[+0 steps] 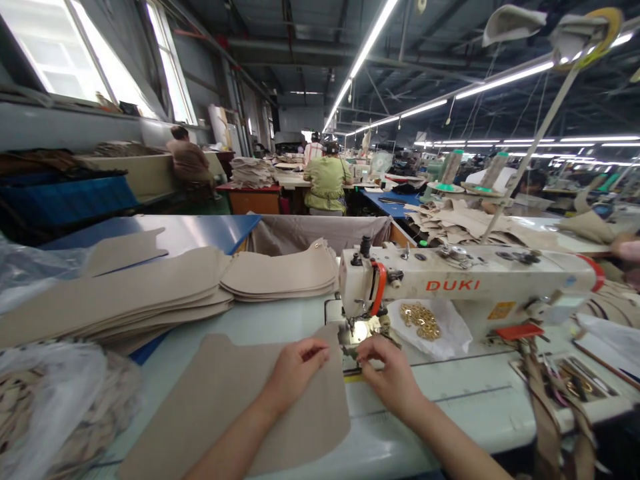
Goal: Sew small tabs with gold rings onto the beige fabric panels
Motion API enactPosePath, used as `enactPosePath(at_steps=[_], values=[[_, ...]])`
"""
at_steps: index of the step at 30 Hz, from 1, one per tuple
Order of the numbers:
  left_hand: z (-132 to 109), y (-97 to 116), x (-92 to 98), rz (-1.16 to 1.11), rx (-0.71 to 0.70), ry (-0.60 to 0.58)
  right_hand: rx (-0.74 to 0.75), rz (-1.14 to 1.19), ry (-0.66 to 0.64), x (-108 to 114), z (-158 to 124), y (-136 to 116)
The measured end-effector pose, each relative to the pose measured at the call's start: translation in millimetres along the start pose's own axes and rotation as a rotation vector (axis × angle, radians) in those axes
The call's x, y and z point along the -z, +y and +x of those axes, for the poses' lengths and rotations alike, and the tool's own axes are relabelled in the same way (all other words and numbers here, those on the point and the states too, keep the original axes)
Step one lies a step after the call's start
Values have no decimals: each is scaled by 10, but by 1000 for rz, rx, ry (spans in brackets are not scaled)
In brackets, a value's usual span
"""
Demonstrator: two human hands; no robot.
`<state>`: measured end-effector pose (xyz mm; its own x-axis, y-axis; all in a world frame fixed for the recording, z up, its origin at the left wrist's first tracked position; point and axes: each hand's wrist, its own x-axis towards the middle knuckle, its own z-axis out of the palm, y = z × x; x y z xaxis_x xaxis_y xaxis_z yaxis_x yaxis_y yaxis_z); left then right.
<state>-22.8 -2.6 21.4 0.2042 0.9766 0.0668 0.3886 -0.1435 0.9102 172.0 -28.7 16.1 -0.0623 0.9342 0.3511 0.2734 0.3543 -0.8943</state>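
Head view, two hands: left hand [295, 368] and right hand [387, 373] on one fabric piece [225, 407]

needle spot under the sewing machine [465, 283] head: blocked by the right hand [393, 377], can't tell what its fingertips pinch | fabric piece [225, 400] in front of the machine: near end cut by bottom edge | gold bits [423, 321] beside the machine: too tiny to ID | plastic bag [55, 393] far left of it: cropped, blurry

On the pale sewing table [465, 393], a tan fabric panel [235, 407] is spread beneath the grip; stacked panels [150, 300] are piled beyond-left, gold rings [423, 321] on plastic just right.
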Motion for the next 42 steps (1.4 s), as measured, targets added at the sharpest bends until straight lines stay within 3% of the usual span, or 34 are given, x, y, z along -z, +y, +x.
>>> enactPosePath(at_steps=[4, 17, 26, 31, 42], values=[[-8, 7, 0, 7, -11, -26, 70, -137, -9, -75, -22, 5], [-20, 31, 11, 55, -54, -39, -120, 120, 45, -157, 22, 57], [-28, 1, -21, 19, -46, -39, -169, 70, 71, -222, 63, 76], [-33, 8, -21, -21, -20, -3, -195, 175, 65, -322, 86, 123], [38, -56, 25, -283, 100, -207, -395, 434, -186, -154, 183, 144]])
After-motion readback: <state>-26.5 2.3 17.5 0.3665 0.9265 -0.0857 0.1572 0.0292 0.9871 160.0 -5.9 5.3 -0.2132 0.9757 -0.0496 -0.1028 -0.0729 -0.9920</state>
